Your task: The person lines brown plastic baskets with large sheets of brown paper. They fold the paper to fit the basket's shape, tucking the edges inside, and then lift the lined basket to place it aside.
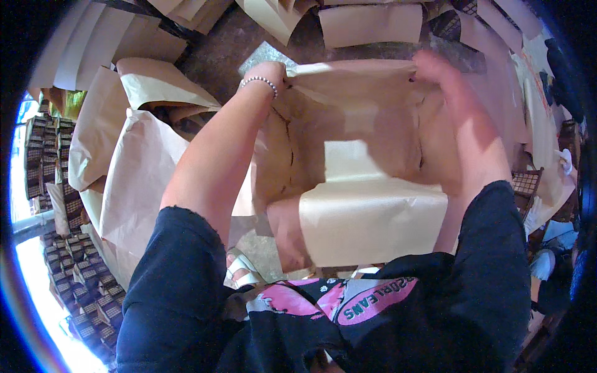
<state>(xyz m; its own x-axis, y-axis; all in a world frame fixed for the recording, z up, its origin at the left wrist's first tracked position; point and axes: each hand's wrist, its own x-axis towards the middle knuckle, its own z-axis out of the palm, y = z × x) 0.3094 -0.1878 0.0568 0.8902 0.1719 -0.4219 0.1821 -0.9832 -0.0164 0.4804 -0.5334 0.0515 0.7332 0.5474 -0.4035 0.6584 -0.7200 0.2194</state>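
Brown kraft paper [373,224] lines a box-like container in front of me, and one flap of it folds over the near edge. My left hand [268,77], with a beaded bracelet at the wrist, grips the paper's far edge at its left corner. At the far right corner my right hand [429,67] is closed on the same edge; it is somewhat blurred. The paper between my hands is drawn fairly straight. Dark gaps show along both inner sides, and a bright patch of light falls on the inside. The container's own walls are hidden under the paper.
More paper-lined containers [144,177] stand close at the left. Paper sheets [371,25] hang over others beyond a strip of concrete floor [228,42]. Stacked gridded trays or crates [84,284] are at the lower left. Part of another person [543,265] shows at the right edge.
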